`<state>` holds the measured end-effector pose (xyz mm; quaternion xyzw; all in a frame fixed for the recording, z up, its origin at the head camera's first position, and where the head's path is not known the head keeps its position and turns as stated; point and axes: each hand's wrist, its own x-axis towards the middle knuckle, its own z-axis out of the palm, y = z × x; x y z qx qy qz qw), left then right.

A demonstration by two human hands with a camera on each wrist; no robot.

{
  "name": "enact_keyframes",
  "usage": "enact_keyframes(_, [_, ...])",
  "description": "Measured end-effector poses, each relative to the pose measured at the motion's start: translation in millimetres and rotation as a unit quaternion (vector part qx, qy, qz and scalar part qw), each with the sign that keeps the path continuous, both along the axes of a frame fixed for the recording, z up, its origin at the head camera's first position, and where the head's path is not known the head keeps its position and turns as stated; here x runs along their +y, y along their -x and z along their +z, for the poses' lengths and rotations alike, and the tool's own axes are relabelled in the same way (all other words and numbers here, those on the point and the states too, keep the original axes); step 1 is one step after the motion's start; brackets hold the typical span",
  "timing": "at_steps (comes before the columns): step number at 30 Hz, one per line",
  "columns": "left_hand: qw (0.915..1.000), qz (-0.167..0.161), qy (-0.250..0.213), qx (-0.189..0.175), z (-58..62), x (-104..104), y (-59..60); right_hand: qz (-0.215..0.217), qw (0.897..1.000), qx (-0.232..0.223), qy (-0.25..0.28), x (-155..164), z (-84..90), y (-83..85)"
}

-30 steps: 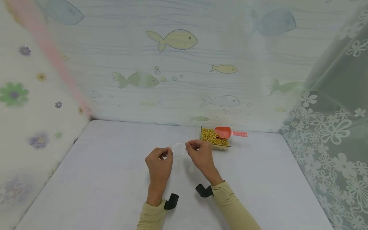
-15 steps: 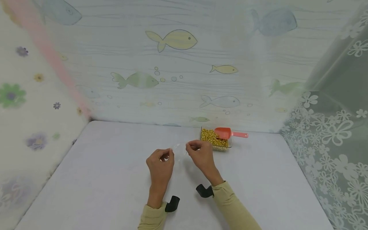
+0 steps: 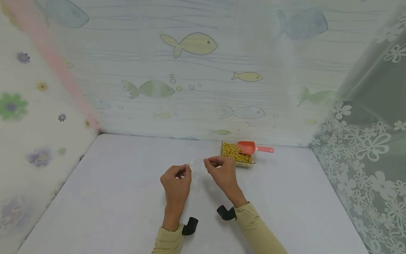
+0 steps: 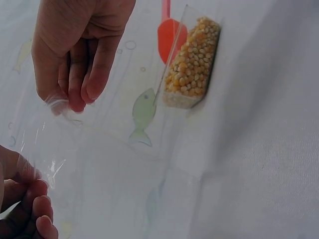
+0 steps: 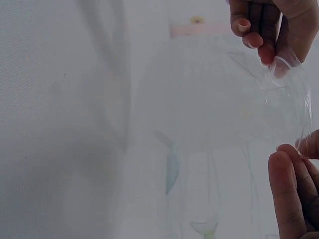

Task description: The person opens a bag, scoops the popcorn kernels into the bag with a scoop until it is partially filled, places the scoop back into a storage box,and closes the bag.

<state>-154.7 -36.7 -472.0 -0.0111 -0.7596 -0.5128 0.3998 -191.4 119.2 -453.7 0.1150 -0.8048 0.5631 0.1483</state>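
Head view high, facing down; wrist views close, sharing the clear bag (image 4: 99, 164).

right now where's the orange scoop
In the head view the orange scoop rests on the corn box at the table's far side, just beyond the right hand.

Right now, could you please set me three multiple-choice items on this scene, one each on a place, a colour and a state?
1. Where does the scoop lie?
A. on the box of kernels
B. in the left hand
C. at the table's near edge

2. What colour is the scoop?
A. blue
B. orange-red
C. black

3. How is the clear plastic bag held?
A. lying flat, untouched
B. pinched by both hands
C. held by the right hand alone

Answers:
1 A, it rests across the box of kernels.
2 B, clear in the head view.
3 B, left hand and right hand each pinch an edge.
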Motion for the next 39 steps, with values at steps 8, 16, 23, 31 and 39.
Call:
enact_keyframes(8, [0.9999,-0.006,-0.010,0.007,-2.2,2.3,1.3,0.009,1.000,-0.004,0.021,2.6,-1.9,-2.0])
enact_keyframes(16, [0.9995,-0.009,-0.009,0.027,-3.5,5.2,3.0,0.005,1.000,-0.006,0.013,4.4,-4.6,-2.1])
enact_keyframes(23, [0.9995,-0.018,-0.003,0.027,-1.2,7.6,1.3,-0.012,1.000,-0.026,0.013,6.5,-5.1,-2.4])
enact_keyframes(31, [0.9995,-0.015,0.009,0.028,-1.0,10.3,0.5,-0.017,0.999,-0.027,0.018,5.5,-2.4,-1.8])
enact_keyframes(39, [0.9995,-0.018,0.021,0.012,-0.1,11.5,-2.0,-0.017,0.999,-0.028,0.027,4.9,-2.7,-0.8])
